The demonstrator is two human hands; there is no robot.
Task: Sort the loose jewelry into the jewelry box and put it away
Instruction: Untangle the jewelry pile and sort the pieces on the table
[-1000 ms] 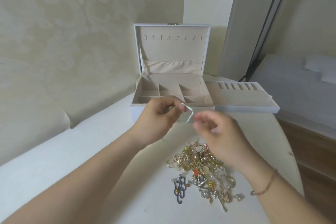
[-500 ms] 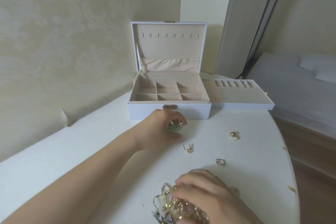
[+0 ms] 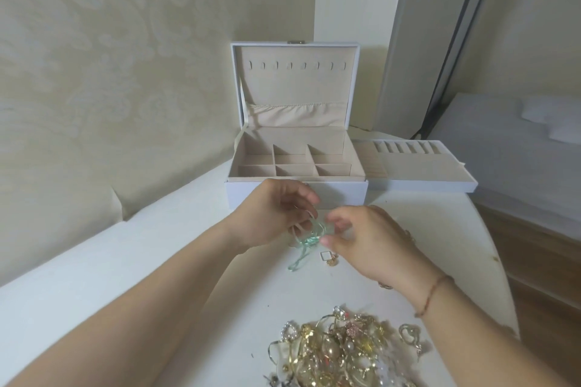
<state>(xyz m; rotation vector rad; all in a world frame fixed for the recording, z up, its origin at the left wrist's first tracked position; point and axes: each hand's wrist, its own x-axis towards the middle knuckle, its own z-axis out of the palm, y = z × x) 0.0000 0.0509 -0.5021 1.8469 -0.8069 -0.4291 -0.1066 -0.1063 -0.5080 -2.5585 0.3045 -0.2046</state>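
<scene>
The white bench [image 3: 110, 261] is seen carrying everything, and the jewelry box [image 3: 297, 166] is taken as the landmark: it is stood open at the bench's far edge, lid upright, six small beige compartments shown bare. Just to the right of the box, touching its side, the lift-out tray [image 3: 440, 173] with its ring slots is laid flat and likewise unfilled.

Well in front of the box, at the near edge, the loose jewelry pile [image 3: 339, 352] is heaped in a gold and pearl tangle. Sorting is judged to be barely begun, with nothing yet lodged in any compartment.

Just in front of the box, both hands are brought together. The left hand [image 3: 276, 217] is curled, its grip closed on the upper part of a pale green cord [image 3: 306, 240]; the right hand [image 3: 374, 239] is pinched onto the same cord from the other side. The cord's loose tail is left trailing down toward the bench. Whether a pendant hangs on it cannot be told; the motion blur hides that.

A small gold earring [image 3: 328, 258] is left lying in front of the box, just below the hands.

The step in hand is judged to be the untangling or straightening of this one piece. Next, the cord would need to be gathered and carried forward into the box, a compartment or the lid hooks being chosen, with the tail kept from snagging.
</scene>
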